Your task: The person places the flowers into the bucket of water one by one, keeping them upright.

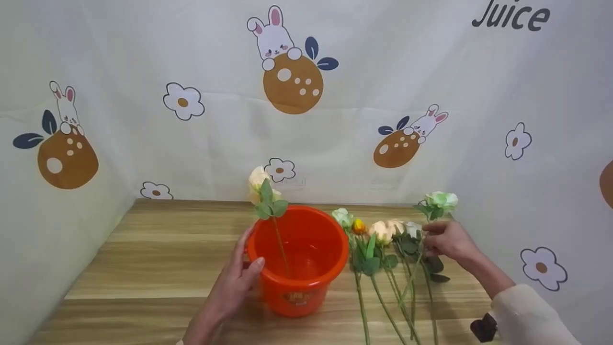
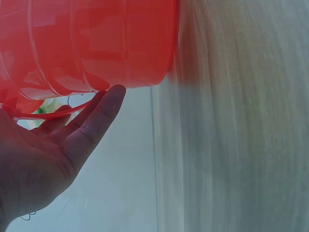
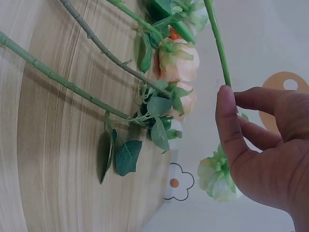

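Note:
An orange-red bucket [image 1: 297, 297] stands upright on the wooden table. My left hand [image 1: 234, 275] holds its left side, thumb near the rim; in the left wrist view the fingers [image 2: 99, 121] lie along the bucket wall [image 2: 101, 43]. One cream artificial rose [image 1: 260, 179] leans inside the bucket, its bloom above the far-left rim. My right hand [image 1: 448, 242] pinches the green stem [image 3: 219, 46] of a pale green-white artificial flower [image 1: 441, 201] between thumb and fingers. That flower is raised off the table, its bloom [image 3: 219, 179] beyond the hand in the right wrist view.
Several artificial flowers lie right of the bucket, among them a peach rose [image 1: 380, 232], an orange-yellow bud [image 1: 358, 226] and a pale green bloom [image 1: 342, 217]. Their stems point toward the front edge. A dark object [image 1: 483, 328] lies by the right sleeve [image 1: 527, 311]. Printed cloth [image 1: 220, 143] encloses the table.

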`<state>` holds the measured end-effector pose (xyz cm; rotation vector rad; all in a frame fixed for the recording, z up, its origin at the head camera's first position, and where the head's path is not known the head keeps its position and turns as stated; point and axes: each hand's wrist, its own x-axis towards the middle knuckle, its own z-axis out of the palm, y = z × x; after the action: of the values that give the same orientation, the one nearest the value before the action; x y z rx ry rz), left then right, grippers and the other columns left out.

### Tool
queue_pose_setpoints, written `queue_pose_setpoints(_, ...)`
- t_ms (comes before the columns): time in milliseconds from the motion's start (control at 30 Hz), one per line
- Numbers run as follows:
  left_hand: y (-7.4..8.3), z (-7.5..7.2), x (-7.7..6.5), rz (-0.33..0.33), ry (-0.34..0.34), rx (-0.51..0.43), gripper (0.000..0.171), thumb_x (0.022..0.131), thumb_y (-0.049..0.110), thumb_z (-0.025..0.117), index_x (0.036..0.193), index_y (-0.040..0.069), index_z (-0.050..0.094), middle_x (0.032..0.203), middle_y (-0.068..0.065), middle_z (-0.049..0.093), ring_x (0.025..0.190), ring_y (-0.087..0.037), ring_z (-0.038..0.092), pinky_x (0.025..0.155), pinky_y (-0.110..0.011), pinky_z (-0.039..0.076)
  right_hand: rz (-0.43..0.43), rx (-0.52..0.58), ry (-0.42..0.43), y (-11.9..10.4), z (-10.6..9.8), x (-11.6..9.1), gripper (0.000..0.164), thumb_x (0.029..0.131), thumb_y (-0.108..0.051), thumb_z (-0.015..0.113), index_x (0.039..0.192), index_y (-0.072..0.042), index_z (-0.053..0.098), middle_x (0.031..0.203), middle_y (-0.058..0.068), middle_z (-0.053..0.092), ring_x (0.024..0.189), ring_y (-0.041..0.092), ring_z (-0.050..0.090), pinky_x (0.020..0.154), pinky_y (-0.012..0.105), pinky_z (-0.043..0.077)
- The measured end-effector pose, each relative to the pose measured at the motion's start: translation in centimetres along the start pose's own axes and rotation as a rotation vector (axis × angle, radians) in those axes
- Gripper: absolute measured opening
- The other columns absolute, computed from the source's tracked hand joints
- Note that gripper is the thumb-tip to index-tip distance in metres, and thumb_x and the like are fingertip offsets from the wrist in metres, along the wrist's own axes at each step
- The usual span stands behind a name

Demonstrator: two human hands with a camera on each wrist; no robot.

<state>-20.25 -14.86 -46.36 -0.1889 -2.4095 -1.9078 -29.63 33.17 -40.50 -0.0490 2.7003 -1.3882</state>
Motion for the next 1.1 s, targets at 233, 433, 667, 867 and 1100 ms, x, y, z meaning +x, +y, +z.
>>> queue_pose_setpoints(233,-0.1,0.0,-0.1,0.007,0.012,0.025,0.071,0.106,0.045,0.058,0.165,0.048,0.019,0.170,-0.005,0.035,0.132,-0.038,0.059,0.096,-0.052,0.062,-0.008,0.053,-0.004,-0.3,0.4,0.1,0.052,0.098,-0.002,0.060,0.142,0.022,0.048,0.094,0.010,0.065,0.075,0.014,0.071,0.070,0.031,0.065)
queue_pose_setpoints(433,-0.2,0.0,-0.2,0.022,0.016,0.028,0.071,0.107,0.043,0.058,0.166,0.045,0.019,0.169,-0.007,0.037,0.130,-0.038,0.060,0.098,-0.051,0.061,-0.019,0.088,0.008,-0.8,0.7,-0.1,0.052,0.099,-0.002,0.061,0.143,0.022,0.048,0.105,0.021,0.069,0.075,0.013,0.072,0.070,0.030,0.064)
queue_pose_setpoints(667,0.0,0.0,-0.2,0.011,0.013,0.007,0.070,0.106,0.044,0.058,0.165,0.048,0.020,0.170,-0.007,0.035,0.133,-0.038,0.059,0.098,-0.053,0.061,-0.041,0.100,0.028,-1.3,1.1,-0.2,0.053,0.099,-0.002,0.061,0.144,0.022,0.047,0.118,0.029,0.065,0.075,0.014,0.073,0.070,0.029,0.065)
queue_pose_setpoints(867,-0.1,0.0,-0.2,0.006,0.012,0.012,0.069,0.107,0.046,0.058,0.165,0.050,0.020,0.169,-0.007,0.037,0.128,-0.036,0.061,0.096,-0.052,0.062,-0.033,0.133,0.040,-1.7,1.3,-0.1,0.055,0.100,-0.005,0.064,0.146,0.020,0.047,0.121,0.028,0.066,0.075,0.016,0.075,0.072,0.030,0.066)
queue_pose_setpoints(1100,-0.1,-0.1,-0.1,0.003,0.016,0.014,0.069,0.106,0.049,0.057,0.165,0.049,0.020,0.170,-0.006,0.036,0.127,-0.036,0.061,0.094,-0.052,0.062,-0.013,0.167,0.024,-2.5,1.4,-0.1,0.057,0.102,-0.008,0.062,0.150,0.018,0.043,0.147,0.041,0.049,0.075,0.011,0.074,0.074,0.029,0.066)
